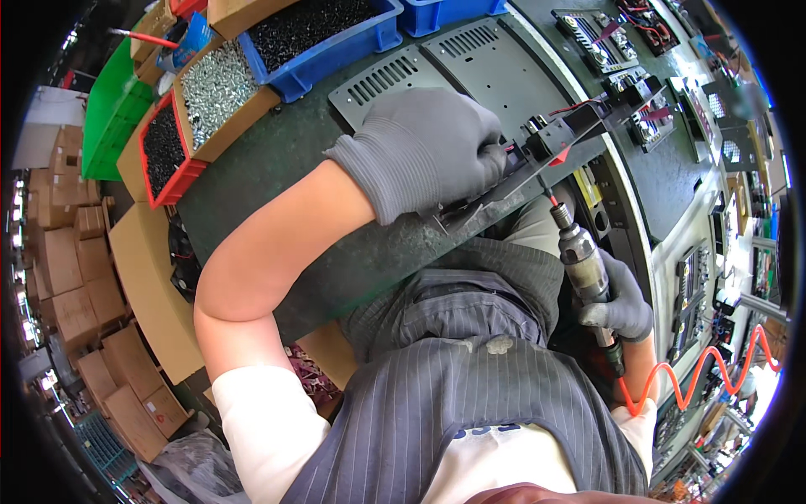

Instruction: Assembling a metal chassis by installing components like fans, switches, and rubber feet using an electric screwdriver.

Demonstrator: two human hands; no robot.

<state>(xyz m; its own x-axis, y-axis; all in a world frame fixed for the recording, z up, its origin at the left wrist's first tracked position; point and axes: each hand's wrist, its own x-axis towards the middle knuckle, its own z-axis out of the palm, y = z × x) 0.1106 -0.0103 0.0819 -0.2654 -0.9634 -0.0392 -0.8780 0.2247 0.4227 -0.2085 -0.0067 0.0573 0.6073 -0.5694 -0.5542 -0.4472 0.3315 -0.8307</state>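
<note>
My left hand [428, 147], in a grey knit glove, is closed on a dark metal panel [495, 197] held tilted over the bench edge. Small black parts [550, 139] with a red piece and thin wires sit on the panel, just right of my fingers. In my right hand [623, 301], also gloved, is a pneumatic screwdriver [583, 260], its bit pointing up at the panel's underside near those parts. Whether the bit touches a screw I cannot tell. My left fingertips are partly hidden by the back of the hand.
Grey slotted metal plates [470, 63] lie on the dark green bench [252, 202]. Screws fill a blue bin [336, 55], a cardboard box [220, 84] and a red bin [164, 151] at the left. An orange coiled hose [693, 386] trails right. Circuit assemblies [596, 42] stand beyond the rail.
</note>
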